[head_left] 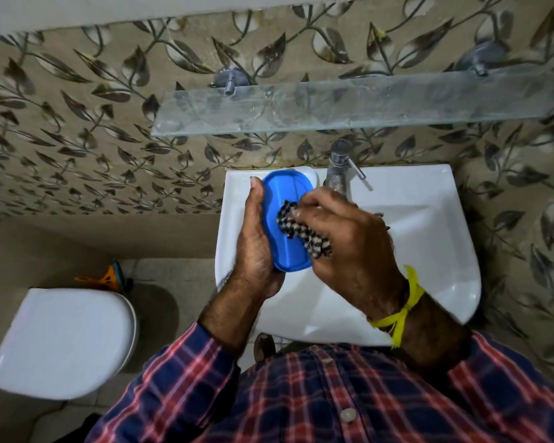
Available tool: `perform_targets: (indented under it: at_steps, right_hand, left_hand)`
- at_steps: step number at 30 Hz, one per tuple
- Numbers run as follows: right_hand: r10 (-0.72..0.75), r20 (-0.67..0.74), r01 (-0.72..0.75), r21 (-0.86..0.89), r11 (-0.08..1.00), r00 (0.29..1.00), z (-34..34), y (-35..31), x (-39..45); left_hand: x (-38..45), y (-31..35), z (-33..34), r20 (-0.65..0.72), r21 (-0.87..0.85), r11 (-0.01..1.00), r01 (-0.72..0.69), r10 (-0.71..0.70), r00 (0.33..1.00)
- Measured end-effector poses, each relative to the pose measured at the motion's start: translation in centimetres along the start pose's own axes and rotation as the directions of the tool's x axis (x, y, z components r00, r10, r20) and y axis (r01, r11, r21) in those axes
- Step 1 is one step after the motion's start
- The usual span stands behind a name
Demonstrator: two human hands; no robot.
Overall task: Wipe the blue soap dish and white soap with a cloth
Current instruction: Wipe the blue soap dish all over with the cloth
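The blue soap dish (285,199), an oval plastic piece, is held tilted above the left side of the white washbasin (429,251). My left hand (255,244) grips it along its left edge, thumb up near the top rim. My right hand (343,235) holds a bunched black-and-white checked cloth (301,230) and presses it against the dish's blue surface. A white edge (309,172) shows behind the top of the dish; I cannot tell whether it is the soap.
A chrome tap (341,167) stands at the back of the basin, right of the dish. A glass shelf (349,103) hangs on the leaf-patterned wall above. A white toilet lid (64,340) is at the lower left, with an orange object (109,278) behind it.
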State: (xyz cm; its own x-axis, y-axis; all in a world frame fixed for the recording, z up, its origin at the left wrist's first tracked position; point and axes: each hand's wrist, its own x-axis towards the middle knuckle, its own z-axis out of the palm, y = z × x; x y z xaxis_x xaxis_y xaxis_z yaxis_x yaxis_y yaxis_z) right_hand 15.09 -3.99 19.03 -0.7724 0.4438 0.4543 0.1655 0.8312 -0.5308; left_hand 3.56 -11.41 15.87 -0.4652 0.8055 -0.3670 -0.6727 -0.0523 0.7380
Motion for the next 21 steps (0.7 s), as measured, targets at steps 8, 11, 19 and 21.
perform_targets:
  at_steps: [8, 11, 19, 21]
  right_hand:
    - [0.066, -0.079, -0.065, 0.018, 0.998, 0.995, 0.4, -0.3, 0.5]
    - [0.094, -0.087, -0.096, -0.026, 0.995, 0.992, 0.2, -0.1, 0.4]
    - [0.049, 0.014, -0.048, -0.034, 0.998, 0.999, 0.3, -1.2, 0.4]
    - [0.2, -0.028, -0.201, -0.023, 0.979, 0.979, 0.2, -0.5, 0.7]
  left_hand:
    - [-0.8, -0.6, 0.1, 0.003, 0.078, 0.996, -0.033, 0.033, 0.999]
    - [-1.0, -0.6, 0.1, -0.009, 0.121, 0.99, -0.073, 0.074, 0.997]
    - [-1.3, -1.2, -0.7, -0.035, 0.14, 0.985, -0.106, 0.111, 0.993]
    - [-1.5, -1.4, -0.5, -0.044, 0.163, 0.982, -0.099, 0.107, 0.993]
